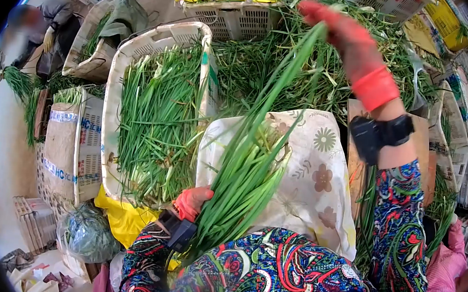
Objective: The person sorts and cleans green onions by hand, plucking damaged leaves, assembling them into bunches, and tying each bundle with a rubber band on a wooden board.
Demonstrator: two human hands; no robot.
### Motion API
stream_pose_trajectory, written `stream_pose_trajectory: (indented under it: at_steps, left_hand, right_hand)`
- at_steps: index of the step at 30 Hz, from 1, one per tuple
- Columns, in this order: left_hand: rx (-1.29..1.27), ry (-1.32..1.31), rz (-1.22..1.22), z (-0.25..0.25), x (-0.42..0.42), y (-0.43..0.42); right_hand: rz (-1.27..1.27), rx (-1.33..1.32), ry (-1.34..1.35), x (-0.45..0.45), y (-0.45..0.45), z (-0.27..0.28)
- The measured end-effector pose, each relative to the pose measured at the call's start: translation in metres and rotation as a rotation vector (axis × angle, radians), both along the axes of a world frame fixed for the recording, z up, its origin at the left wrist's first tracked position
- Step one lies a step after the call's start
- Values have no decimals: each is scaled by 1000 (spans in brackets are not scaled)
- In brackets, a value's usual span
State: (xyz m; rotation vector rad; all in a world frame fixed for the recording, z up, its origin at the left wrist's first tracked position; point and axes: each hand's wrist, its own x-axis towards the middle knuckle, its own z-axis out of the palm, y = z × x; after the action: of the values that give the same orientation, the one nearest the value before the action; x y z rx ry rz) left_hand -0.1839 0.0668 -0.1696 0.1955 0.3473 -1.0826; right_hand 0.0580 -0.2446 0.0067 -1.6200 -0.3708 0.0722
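Note:
A bunch of green stalks (248,176) lies across the white floral cloth (322,178) on my lap. My left hand (191,201), in a red glove with bare fingertips, is closed around the lower left side of this bunch. Raised at the upper right, my right hand (342,37) in a red glove is closed on the end of some long green stalks (293,67), which run down to the bunch. A white crate (109,133) filled with green stalks stands left of the cloth.
Loose stalks and leaves (248,67) are heaped ahead. A wooden board (357,164) is right of the cloth. A crate with yellow sacking (230,17) stands at the back. Another person (59,19) sits at upper left; a pink sleeve (443,270) shows at lower right.

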Motion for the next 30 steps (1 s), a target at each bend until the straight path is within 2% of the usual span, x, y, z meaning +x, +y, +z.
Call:
stream_pose_trajectory:
  at_steps: [1, 2, 3, 4, 5, 6, 7, 9, 10, 11, 12, 13, 14, 15, 16, 17, 18, 19, 22, 25, 26, 27, 30]
  left_hand:
    - [-33, 2, 1, -10, -4, 5]
    - [75, 37, 49, -15, -10, 12]
    - [172, 25, 121, -44, -20, 27]
    - [273, 19, 188, -88, -29, 46]
    - [205, -96, 225, -64, -20, 40]
    - [134, -206, 267, -38, -11, 34]
    - [239, -148, 399, -26, -7, 34]
    - [205, -362, 507, 0, 15, 39]
    - [238, -342, 603, 11, 21, 40]
    - [271, -321, 697, 20, 28, 41]
    - [134, -389, 631, 26, 36, 49]
    - [62, -417, 676, 35, 44, 47]
    - [82, -422, 689, 38, 48, 48]
    - [97, -426, 700, 42, 51, 50]
    - [103, -426, 718, 46, 52, 46]
    - [110, -423, 736, 51, 53, 38]
    - [119, -418, 756, 54, 53, 31]
    - [162, -534, 713, 49, 56, 27]
    - [228, -347, 788, 36, 50, 11]
    - [196, -329, 707, 30, 51, 2]
    - [83, -313, 647, 36, 46, -3]
    - [269, -398, 625, 53, 46, -10]
    - [175, -434, 590, 83, 53, -38]
  right_hand:
    - [-113, 89, 34, 12, -12, 5]
    - [-186, 316, -63, 25, -31, 19]
    - [-243, 545, -162, 35, -51, 37]
    - [-262, 484, -186, 40, -87, 46]
    - [-278, 425, -210, 43, -108, 55]
    - [-394, 532, -196, 33, -97, 76]
    - [-510, 639, -177, 19, -85, 92]
    - [-11, 589, -202, 19, -102, 95]
    - [235, 557, -218, 20, -111, 94]
    - [266, 449, -144, 14, -87, 95]
    - [293, 338, -76, 7, -59, 92]
    - [249, 304, 28, -10, -18, 83]
    - [205, 274, 134, -26, 24, 74]
    - [374, 299, 403, -31, 41, 50]
    - [341, 280, 522, -58, 74, 48]
    - [506, 325, 649, -62, 89, 29]
    - [514, 352, 691, -69, 105, 18]
    - [524, 380, 733, -74, 120, 6]
    - [455, 708, 814, -69, 157, -30]
    - [279, 820, 862, -66, 172, -40]
    - [221, 821, 855, -66, 173, -39]
    - [164, 821, 848, -66, 173, -34]
    - [89, 822, 852, -60, 171, -42]
